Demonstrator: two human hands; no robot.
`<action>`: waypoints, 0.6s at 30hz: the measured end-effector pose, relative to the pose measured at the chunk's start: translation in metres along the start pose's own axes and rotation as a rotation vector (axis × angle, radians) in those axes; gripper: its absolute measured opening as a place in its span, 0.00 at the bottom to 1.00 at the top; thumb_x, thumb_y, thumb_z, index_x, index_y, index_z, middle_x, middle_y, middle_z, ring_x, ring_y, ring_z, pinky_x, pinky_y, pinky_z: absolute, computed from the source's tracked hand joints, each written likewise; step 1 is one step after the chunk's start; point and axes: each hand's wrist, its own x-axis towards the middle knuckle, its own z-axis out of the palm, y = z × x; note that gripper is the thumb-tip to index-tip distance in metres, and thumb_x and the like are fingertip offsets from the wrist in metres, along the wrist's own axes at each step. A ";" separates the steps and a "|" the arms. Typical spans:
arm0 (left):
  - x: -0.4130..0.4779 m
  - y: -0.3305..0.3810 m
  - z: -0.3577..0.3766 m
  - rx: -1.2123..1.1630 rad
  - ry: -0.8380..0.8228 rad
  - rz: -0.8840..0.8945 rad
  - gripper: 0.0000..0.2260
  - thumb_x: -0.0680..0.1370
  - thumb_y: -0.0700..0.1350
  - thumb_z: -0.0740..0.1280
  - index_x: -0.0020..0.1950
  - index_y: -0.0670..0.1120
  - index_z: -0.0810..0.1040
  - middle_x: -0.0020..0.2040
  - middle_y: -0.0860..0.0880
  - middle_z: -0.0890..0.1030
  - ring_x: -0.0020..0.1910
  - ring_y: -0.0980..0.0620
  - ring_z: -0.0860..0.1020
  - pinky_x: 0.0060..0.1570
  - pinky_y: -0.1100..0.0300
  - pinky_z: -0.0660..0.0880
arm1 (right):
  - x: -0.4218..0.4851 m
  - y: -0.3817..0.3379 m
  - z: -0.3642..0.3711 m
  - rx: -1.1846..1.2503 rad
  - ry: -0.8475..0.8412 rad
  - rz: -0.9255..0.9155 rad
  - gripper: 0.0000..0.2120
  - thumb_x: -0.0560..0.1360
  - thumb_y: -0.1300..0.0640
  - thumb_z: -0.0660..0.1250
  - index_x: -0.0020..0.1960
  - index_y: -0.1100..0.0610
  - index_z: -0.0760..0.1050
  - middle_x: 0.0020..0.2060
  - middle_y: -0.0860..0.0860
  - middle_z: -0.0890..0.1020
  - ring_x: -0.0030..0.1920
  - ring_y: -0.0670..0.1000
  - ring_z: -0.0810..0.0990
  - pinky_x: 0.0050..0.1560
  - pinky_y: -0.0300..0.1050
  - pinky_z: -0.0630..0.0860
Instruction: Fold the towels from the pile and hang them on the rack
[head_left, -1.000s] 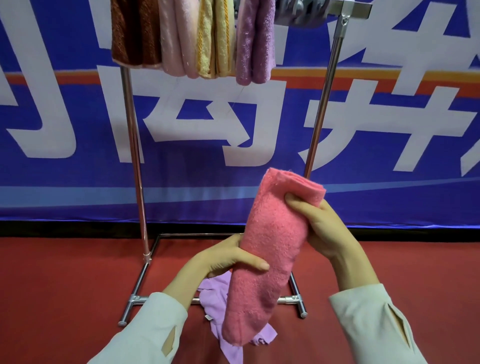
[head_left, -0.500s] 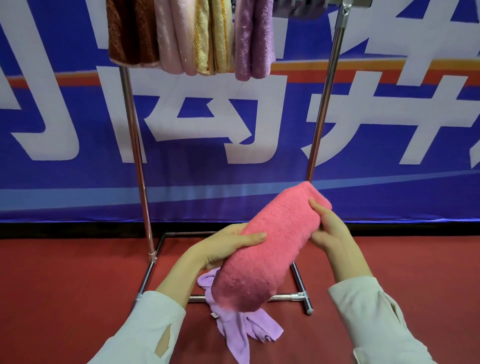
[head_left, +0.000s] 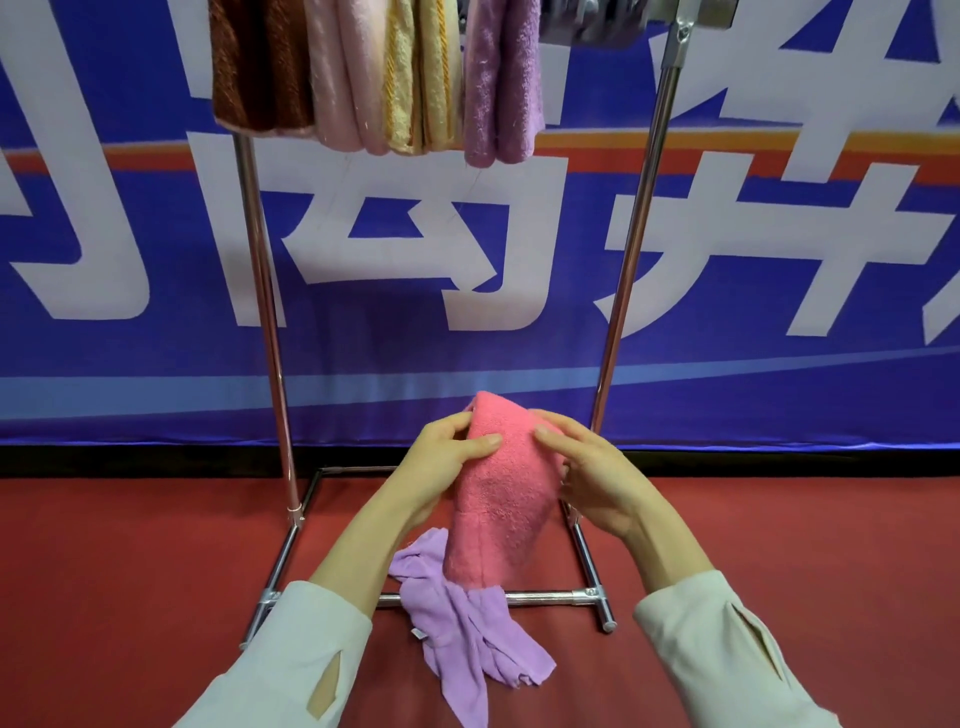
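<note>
gripping folded pink towel (head_left: 498, 499), both hands (head_left: 519, 467) clasped on it; banner (head_left: 779, 312) characters cropped, unreadable.

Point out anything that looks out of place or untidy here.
The lilac towel lies crumpled on the red floor, draped across the rack's base bar, unfolded. The hanging towels look neat, and both hands hold the pink towel.

4 folded towels hang side by side on the rack (head_left: 631, 244): 1 brown (head_left: 260, 65), 1 pale pink (head_left: 345, 73), 1 yellow (head_left: 421, 78), 1 purple (head_left: 501, 78). 1 grey item (head_left: 587, 21) hangs further right, mostly cropped. 1 coral-pink towel (head_left: 498, 493) sits between 2 hands, left hand (head_left: 441, 467) and right hand (head_left: 597, 473). 1 lilac towel (head_left: 467, 634) lies on the floor.
</note>
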 end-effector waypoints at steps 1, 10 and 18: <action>0.001 0.000 -0.002 0.058 0.044 0.020 0.13 0.76 0.38 0.69 0.60 0.41 0.78 0.55 0.42 0.82 0.48 0.49 0.81 0.48 0.57 0.77 | -0.002 -0.001 0.001 -0.007 0.005 -0.047 0.21 0.72 0.59 0.71 0.65 0.53 0.76 0.51 0.54 0.84 0.47 0.51 0.82 0.47 0.43 0.76; 0.000 0.000 -0.002 0.072 0.141 0.210 0.20 0.72 0.37 0.73 0.56 0.50 0.67 0.48 0.45 0.82 0.47 0.50 0.81 0.51 0.55 0.77 | -0.009 -0.008 0.004 -0.483 0.130 -0.272 0.32 0.60 0.64 0.81 0.61 0.52 0.76 0.53 0.55 0.82 0.54 0.55 0.81 0.58 0.52 0.78; -0.002 0.005 0.004 -0.026 0.198 0.236 0.24 0.70 0.37 0.75 0.61 0.44 0.67 0.49 0.43 0.83 0.46 0.50 0.81 0.50 0.55 0.78 | -0.018 -0.018 0.011 -0.848 0.293 -0.320 0.17 0.67 0.52 0.77 0.53 0.53 0.79 0.45 0.51 0.83 0.47 0.51 0.81 0.51 0.49 0.78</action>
